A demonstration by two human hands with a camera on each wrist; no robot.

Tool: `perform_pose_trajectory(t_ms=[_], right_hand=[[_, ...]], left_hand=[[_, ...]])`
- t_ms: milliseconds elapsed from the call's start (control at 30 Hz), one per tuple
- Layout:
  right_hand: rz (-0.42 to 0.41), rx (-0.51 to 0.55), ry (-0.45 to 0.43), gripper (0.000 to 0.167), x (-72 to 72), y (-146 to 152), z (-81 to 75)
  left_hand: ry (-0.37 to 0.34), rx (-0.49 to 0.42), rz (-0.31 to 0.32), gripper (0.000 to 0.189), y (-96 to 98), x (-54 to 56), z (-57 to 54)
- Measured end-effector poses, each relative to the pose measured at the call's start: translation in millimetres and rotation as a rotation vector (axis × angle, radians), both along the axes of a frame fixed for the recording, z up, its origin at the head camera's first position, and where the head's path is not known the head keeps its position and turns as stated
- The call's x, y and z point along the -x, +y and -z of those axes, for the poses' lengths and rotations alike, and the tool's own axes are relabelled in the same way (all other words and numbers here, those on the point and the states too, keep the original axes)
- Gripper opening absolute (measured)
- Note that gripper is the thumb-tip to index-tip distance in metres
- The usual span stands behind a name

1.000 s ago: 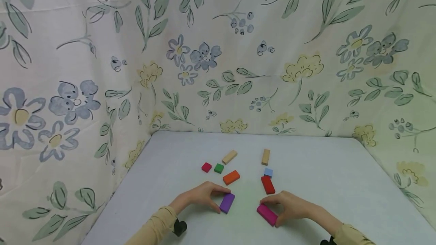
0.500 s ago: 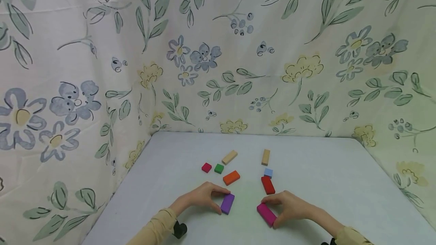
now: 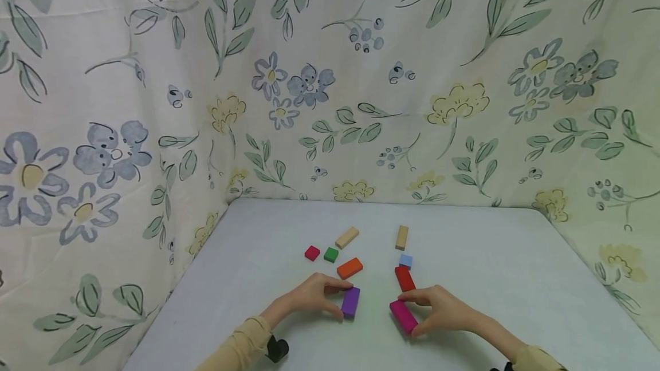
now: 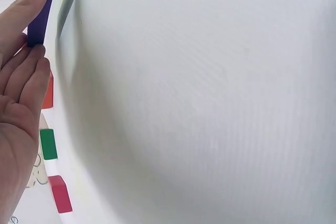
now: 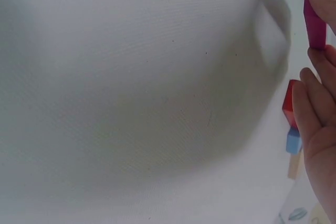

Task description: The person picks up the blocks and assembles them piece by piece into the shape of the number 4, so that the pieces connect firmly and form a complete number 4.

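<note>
My left hand (image 3: 314, 295) pinches a purple wooden block (image 3: 351, 303) by its two ends, between thumb and fingertips. Across from it, my right hand (image 3: 442, 309) grips a magenta block (image 3: 404, 317) the same way. The two blocks are apart and tilted towards each other at their near ends. In the left wrist view the thumb presses one end of the purple block (image 4: 41, 19). The right wrist view has the magenta block (image 5: 315, 22) between thumb and index finger. Just beyond the right fingertips lies a red block (image 3: 404, 278), its near end close to them.
Farther back on the white table (image 3: 490, 268) lie an orange block (image 3: 350, 268), a green cube (image 3: 331, 255) and a red cube (image 3: 311, 253). A light blue cube (image 3: 406, 261) touches the red block. Two plain wood blocks, left (image 3: 347, 237) and right (image 3: 402, 237), lie behind. Floral cloth (image 3: 319, 130) hangs around.
The left hand has carried the purple block a little right and away from me, turning it more upright in view. The right hand has shifted the magenta block slightly away from me.
</note>
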State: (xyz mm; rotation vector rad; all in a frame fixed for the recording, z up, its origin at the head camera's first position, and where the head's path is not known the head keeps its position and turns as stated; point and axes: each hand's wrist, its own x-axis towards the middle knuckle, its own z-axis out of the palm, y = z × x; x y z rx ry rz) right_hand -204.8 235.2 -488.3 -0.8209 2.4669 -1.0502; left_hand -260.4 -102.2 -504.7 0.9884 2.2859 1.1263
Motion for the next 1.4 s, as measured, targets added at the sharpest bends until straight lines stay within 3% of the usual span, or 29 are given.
perform_pose_trajectory(t_ms=[400, 633, 833, 1200, 1400], right_hand=[[0.008, 0.025, 0.029, 0.062, -1.1, -0.6, -0.8], [0.012, 0.029, 0.068, 0.063, -0.3, -3.3, -4.0], [0.036, 0.026, 0.064, 0.063, 0.6, -5.5, -4.0], [0.043, 0.027, 0.064, 0.064, 0.2, -6.4, -3.6], [0.048, 0.029, 0.063, 0.063, 0.3, -7.8, -5.0]], left_hand=[[0.019, -0.028, -0.074, 0.061, 18.3, -3.6, -3.4], [0.056, 0.016, -0.103, 0.06, 30.9, 0.2, -4.8], [0.099, 0.026, -0.106, 0.061, 41.2, 2.5, -4.1], [0.09, 0.038, -0.165, 0.06, 56.7, 1.2, 0.1], [0.138, 0.057, -0.182, 0.059, 62.4, 2.9, 3.1]])
